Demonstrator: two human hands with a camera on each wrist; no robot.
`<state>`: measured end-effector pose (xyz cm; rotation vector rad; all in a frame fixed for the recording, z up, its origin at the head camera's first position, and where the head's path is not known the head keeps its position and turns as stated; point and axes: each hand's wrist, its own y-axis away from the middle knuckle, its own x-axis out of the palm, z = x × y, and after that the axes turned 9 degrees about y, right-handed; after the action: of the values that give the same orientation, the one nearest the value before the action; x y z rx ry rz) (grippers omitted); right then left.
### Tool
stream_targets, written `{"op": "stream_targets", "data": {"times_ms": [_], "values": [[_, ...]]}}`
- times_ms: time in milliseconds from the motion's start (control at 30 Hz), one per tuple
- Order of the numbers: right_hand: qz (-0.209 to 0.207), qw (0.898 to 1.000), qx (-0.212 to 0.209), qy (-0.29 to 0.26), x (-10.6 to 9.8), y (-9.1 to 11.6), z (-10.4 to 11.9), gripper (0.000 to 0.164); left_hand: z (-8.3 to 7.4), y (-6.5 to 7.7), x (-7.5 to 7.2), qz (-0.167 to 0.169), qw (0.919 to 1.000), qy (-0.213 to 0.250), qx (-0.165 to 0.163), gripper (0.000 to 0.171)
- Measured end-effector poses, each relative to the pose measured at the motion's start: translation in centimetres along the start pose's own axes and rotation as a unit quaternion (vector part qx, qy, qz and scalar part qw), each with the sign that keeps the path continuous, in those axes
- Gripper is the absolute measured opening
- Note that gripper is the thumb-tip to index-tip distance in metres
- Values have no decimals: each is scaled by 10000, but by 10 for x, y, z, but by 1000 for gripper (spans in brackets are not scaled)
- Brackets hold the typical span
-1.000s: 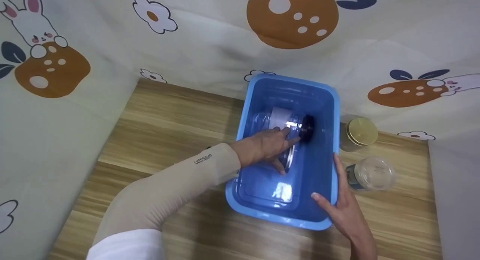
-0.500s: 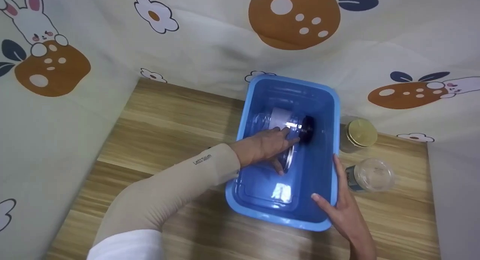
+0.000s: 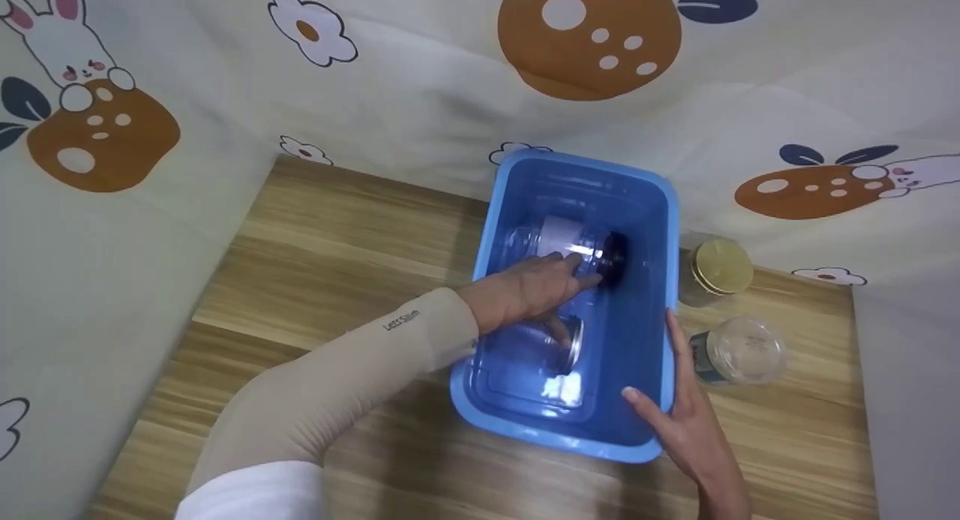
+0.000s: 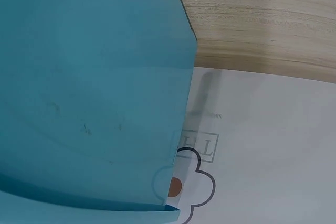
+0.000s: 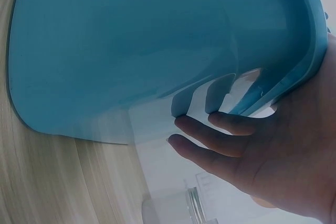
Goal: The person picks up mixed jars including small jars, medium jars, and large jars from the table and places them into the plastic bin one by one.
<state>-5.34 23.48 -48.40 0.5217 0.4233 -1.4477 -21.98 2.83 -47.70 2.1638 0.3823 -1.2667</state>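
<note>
Head view: gold-lidded jar [image 3: 720, 269], clear-lidded jar [image 3: 742, 350] beside blue tub [image 3: 637, 347].

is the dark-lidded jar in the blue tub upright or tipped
Tipped: the jar lies on its side, dark lid facing right inside the tub.

Cream walls [image 3: 405, 77] with soft creases rise behind and to the left, printed with brown-orange fruit [image 3: 589, 43], dark leaves [image 3: 716, 4], white rabbits [image 3: 66, 41] and outlined flowers [image 3: 319, 40]. A plain grey-white panel [image 3: 911, 385] stands at the right. Between them lies a light brown wood-grain surface [image 3: 337, 238], with a pale sheen and blurred shadows along the near edge.
</note>
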Motion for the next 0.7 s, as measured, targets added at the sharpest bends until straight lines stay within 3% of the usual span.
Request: {"op": "stream_targets", "data": {"times_ms": [400, 700], "values": [[80, 9998, 142, -95, -1, 0, 2, 97, 0, -4, -2, -135, 9999, -12, 15, 109], [71, 9997, 223, -118, 1, 0, 3, 92, 1, -1, -6, -122, 9989, 430, -160, 105]]}}
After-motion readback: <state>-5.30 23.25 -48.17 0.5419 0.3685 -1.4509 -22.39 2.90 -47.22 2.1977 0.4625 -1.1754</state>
